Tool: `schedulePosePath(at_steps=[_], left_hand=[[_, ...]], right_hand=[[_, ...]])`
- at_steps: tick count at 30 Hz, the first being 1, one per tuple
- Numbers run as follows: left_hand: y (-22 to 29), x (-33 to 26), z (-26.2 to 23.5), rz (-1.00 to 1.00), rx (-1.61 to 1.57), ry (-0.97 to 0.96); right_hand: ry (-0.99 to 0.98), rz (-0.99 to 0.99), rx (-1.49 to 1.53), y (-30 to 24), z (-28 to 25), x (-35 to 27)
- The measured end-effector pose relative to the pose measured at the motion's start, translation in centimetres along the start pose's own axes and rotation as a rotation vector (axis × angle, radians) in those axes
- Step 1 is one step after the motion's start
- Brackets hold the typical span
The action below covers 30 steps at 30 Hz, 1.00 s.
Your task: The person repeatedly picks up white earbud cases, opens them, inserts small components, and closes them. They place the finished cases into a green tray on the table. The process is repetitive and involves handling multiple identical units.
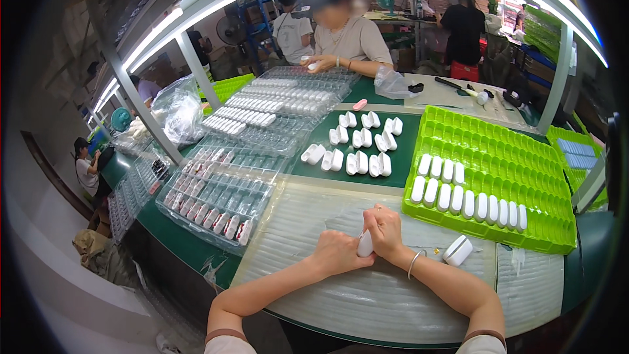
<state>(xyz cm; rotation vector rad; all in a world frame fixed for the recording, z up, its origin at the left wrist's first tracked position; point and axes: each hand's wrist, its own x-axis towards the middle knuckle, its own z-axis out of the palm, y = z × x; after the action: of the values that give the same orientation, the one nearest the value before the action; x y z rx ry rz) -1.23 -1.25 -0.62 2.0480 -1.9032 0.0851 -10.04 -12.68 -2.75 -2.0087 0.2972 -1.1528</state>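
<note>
Both hands meet mid-desk on one small white case (364,244): R hand (385,229) fingers (375,213) curled over its top end, L hand (335,252) clenched round the lower side, so case is pinched between the two, held just above the clear ribbed sheet (341,295) covering the desk (187,242). Can't tell if lid is open or shut, hands hide most of it. To do this well I'd judge: keep L hand as the steady clamp, let R fingers do the fine work, hold the case low over the sheet so a slip doesn't drop far. One more white case (457,250) lies near R wrist, apart from the hands. Green tray (498,144) sits up-right w/ a part-filled row of white pieces; open white cases (357,151) stand in pairs on the green mat ahead; clear trays (216,200) to the left. A co-worker (344,36) sits across the desk.
</note>
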Motion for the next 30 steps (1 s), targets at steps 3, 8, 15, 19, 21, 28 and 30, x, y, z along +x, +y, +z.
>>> schedulePosePath(at_steps=[3,8,15,19,21,28,30], left_hand=[[0.0,1.0,-0.3,0.019,0.017,-0.051],[0.4,1.5,0.3,0.05,0.026,0.015],[0.8,0.5,0.3,0.074,0.007,0.147],[1.0,0.5,0.3,0.052,-0.023,0.166],[1.0,0.4,0.3,0.057,-0.016,0.163],[1.7,-0.5,-0.3,0.055,-0.024,0.199],[1.7,-0.6,0.3,0.073,-0.033,0.25]], right_hand=[[0.035,0.068,0.008,0.7,-0.2,0.0],[0.07,0.009,-0.03,0.9,-0.9,0.3],[0.037,-0.075,-0.089,0.0,-1.1,0.1],[0.05,-0.059,-0.085,0.1,-0.9,0.0],[0.056,-0.054,-0.087,0.0,-1.1,0.1],[-0.017,-0.043,0.006,-1.9,-1.3,0.1],[-0.049,-0.008,0.019,-1.8,-1.3,0.0]])
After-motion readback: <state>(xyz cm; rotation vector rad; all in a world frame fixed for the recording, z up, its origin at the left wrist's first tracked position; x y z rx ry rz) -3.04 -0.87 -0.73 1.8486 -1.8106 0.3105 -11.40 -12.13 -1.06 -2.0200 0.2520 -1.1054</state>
